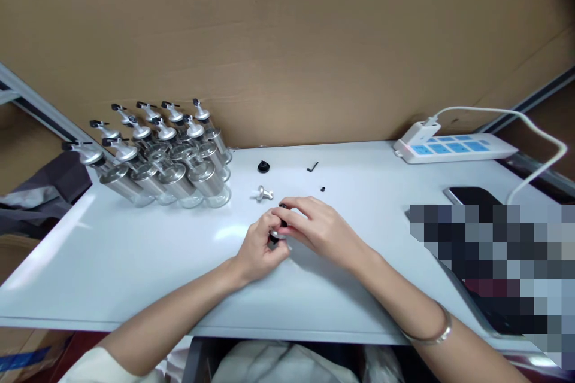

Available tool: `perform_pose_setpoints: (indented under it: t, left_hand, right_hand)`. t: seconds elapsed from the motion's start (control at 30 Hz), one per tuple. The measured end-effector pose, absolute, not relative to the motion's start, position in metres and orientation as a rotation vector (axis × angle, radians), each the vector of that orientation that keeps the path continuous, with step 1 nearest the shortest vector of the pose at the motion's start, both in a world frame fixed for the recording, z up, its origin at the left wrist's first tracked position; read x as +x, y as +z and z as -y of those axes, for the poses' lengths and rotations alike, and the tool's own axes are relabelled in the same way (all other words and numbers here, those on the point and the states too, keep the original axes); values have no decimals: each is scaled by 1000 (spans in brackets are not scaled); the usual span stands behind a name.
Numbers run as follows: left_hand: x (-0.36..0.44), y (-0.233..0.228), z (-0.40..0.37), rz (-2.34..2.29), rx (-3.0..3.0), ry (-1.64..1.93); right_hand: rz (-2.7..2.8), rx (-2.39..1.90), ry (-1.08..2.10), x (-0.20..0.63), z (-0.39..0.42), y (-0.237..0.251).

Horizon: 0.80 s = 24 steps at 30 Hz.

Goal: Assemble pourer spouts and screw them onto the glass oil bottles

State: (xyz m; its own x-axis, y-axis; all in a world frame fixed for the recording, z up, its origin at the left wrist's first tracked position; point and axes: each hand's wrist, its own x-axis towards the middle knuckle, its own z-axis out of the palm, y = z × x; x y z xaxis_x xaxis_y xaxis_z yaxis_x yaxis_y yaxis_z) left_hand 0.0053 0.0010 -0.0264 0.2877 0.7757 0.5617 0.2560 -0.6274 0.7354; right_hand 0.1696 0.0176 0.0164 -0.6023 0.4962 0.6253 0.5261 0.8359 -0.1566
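Over the middle of the white table (135,263), my left hand (259,246) and my right hand (314,226) meet around a small silver and black dispenser cap (275,234). Both hands grip it; most of it is hidden by my fingers. Just beyond the hands lies a loose silver spout piece (264,193). A black round cap (263,166), a black hex key (312,167) and a tiny black bit (323,189) lie further back.
Several glass bottles with silver pourer tops (166,158) stand clustered at the back left. A white power strip (453,147) with a plugged cable sits at the back right, a phone (471,195) near it. A cardboard wall (287,42) backs the table.
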Motion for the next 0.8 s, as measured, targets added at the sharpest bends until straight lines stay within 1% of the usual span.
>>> perform_pose_setpoints:
  t: [0.23,0.37,0.8]
  left_hand:
    - [7,-33,9,-885,1928,1092]
    - [8,-31,12,-840,1911,1083]
    - [5,-33,11,-917,1782,1003]
  right_hand:
    - [2368,-727,-179,169,-19,10]
    - [2394,-717,-239,169,-19,7]
    - [2389,-812,-193,167,-18,-1]
